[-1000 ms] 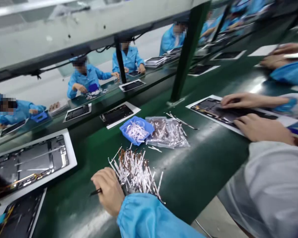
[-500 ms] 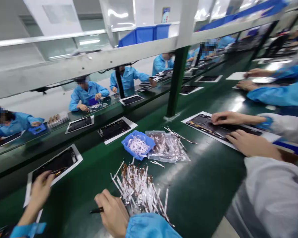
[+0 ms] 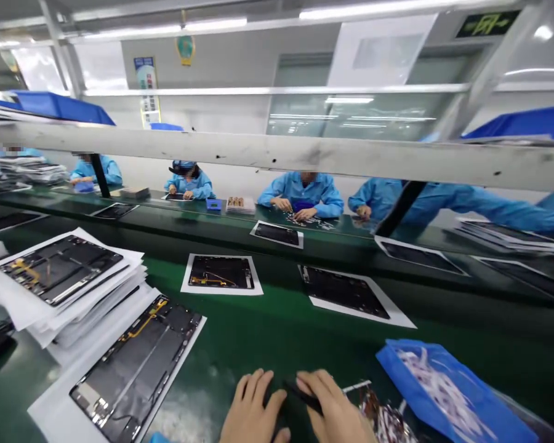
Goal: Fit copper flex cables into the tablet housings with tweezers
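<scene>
Right hand (image 3: 337,409) pinched a black stick (image 3: 308,397), tip toward the left hand (image 3: 253,411), which lay spread, seemingly bare, at the desk (image 3: 240,338); loose strips (image 3: 388,424) just beside, blue tray (image 3: 471,375) beyond; light grip advisable, stick clear of strips

A long white beam (image 3: 277,154) was seen spanning the view. A blue plastic bin (image 3: 64,106) was noted above its left part. A dark rectangular sign with green markings (image 3: 487,24) was observed at upper right; a multicoloured vertical poster (image 3: 147,92) was recorded at upper left.
</scene>
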`<act>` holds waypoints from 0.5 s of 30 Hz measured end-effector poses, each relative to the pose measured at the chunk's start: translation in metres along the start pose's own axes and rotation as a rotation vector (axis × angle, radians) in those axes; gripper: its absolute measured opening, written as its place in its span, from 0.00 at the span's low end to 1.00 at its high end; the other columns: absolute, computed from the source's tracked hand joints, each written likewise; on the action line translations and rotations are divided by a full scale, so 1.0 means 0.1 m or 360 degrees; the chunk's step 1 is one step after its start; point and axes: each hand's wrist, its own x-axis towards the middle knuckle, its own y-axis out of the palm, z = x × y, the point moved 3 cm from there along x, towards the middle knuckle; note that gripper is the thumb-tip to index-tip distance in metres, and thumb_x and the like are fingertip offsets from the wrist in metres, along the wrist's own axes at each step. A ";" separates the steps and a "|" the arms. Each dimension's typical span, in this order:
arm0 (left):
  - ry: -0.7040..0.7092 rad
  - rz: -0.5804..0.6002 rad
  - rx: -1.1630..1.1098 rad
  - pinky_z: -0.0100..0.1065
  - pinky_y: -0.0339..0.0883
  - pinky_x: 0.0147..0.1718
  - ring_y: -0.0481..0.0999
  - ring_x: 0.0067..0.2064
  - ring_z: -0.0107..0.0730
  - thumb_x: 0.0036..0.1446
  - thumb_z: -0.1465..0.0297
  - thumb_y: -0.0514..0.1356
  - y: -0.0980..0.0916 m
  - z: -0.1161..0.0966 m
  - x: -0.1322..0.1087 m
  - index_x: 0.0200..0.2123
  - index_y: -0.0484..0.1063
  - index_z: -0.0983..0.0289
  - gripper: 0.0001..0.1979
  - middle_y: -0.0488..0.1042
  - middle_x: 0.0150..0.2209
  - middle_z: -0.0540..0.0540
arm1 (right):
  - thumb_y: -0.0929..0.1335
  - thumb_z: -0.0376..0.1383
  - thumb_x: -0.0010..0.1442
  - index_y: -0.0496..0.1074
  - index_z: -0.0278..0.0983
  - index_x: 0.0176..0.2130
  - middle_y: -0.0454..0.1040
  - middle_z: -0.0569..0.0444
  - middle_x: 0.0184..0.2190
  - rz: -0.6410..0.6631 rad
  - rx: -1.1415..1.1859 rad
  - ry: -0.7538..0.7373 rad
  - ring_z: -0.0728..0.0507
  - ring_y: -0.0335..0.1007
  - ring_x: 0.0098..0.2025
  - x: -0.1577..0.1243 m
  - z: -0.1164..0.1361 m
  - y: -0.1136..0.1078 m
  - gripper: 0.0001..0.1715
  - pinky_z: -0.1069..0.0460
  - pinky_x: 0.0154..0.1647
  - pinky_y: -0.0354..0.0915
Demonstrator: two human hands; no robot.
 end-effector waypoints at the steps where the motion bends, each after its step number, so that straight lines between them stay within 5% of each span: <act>1: -0.0012 -0.0008 -0.0024 0.49 0.65 0.56 0.69 0.61 0.52 0.57 0.50 0.61 0.05 0.01 0.00 0.56 0.69 0.54 0.27 0.70 0.61 0.59 | 0.60 0.25 0.61 0.72 0.44 0.50 0.75 0.55 0.46 0.0072 -0.0102 0.0090 0.47 0.80 0.40 0.20 -0.02 -0.07 0.23 0.57 0.33 0.72; 4: -0.0049 -0.0026 -0.0085 0.50 0.64 0.56 0.68 0.61 0.53 0.54 0.51 0.63 0.20 0.00 -0.01 0.55 0.69 0.54 0.27 0.70 0.61 0.59 | 0.61 0.26 0.65 0.70 0.39 0.53 0.73 0.49 0.51 0.0294 -0.0566 0.0402 0.45 0.79 0.41 0.86 -0.19 -0.12 0.20 0.54 0.35 0.71; 8: -0.0097 -0.0042 -0.0141 0.51 0.65 0.54 0.70 0.59 0.57 0.50 0.53 0.67 0.29 -0.01 0.00 0.52 0.71 0.56 0.27 0.70 0.60 0.61 | 0.65 0.26 0.65 0.70 0.30 0.52 0.73 0.41 0.50 0.0411 -0.0782 0.0544 0.43 0.78 0.40 1.50 -0.53 0.11 0.16 0.50 0.37 0.72; 15: -0.0114 -0.0038 -0.0287 0.52 0.63 0.55 0.68 0.60 0.58 0.47 0.55 0.68 0.40 0.02 0.02 0.48 0.74 0.55 0.25 0.71 0.59 0.59 | 0.68 0.40 0.67 0.69 0.34 0.53 0.72 0.47 0.50 0.0521 -0.0917 0.0662 0.42 0.74 0.46 1.77 -0.96 0.47 0.19 0.44 0.45 0.73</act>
